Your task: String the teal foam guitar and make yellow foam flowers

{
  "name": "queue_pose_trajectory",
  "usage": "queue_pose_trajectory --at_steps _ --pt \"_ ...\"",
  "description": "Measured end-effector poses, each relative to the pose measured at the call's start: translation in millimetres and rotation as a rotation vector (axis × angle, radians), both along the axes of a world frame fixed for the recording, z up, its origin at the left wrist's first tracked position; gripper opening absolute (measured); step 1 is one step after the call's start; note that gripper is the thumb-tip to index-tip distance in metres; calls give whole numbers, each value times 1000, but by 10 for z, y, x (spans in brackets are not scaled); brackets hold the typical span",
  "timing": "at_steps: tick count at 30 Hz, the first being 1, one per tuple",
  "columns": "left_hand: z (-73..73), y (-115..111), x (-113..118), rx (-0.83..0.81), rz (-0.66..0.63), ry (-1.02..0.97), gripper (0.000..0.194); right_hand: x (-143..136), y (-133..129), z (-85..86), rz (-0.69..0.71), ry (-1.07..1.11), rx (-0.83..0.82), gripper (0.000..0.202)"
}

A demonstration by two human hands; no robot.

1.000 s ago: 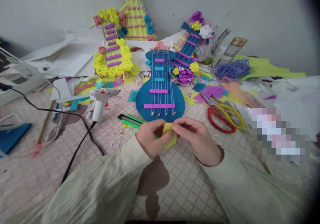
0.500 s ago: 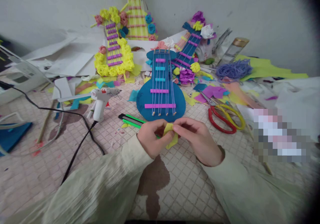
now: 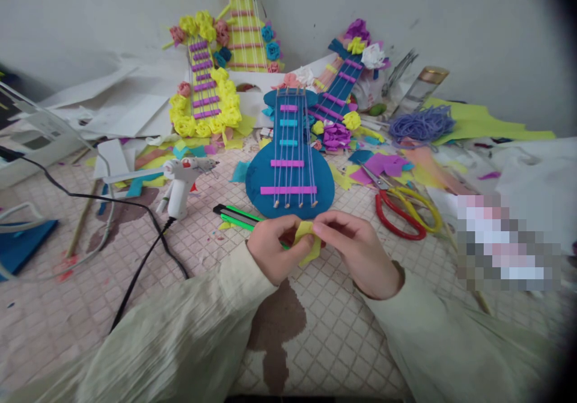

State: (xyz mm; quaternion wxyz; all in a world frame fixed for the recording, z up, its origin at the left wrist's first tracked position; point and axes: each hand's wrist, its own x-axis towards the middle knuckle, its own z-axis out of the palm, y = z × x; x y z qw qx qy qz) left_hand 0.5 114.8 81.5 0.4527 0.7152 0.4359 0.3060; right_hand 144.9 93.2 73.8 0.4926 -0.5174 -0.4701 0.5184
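Head view: your left hand (image 3: pixel 277 250) pinches a piece of yellow paper (image 3: pixel 305 229), your right hand (image 3: pixel 360 250) its edge, just nearer you than the blue guitar (image 3: pixel 289 176). Light, even fingertip pressure should avoid tearing; mind the green cutter (image 3: pixel 237 217) alongside.

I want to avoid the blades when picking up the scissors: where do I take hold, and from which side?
Probably by the red handle and yellow handle of the scissors, coming from the near right. Both handles face that way and look uncovered, while the blades point away to the left, among paper scraps.
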Motion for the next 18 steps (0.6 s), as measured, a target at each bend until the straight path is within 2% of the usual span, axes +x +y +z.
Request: queue_pose_trajectory --at_steps 18 --pt "-5 26 -13 25 34 -11 20 4 4 36 12 -90 0 12"
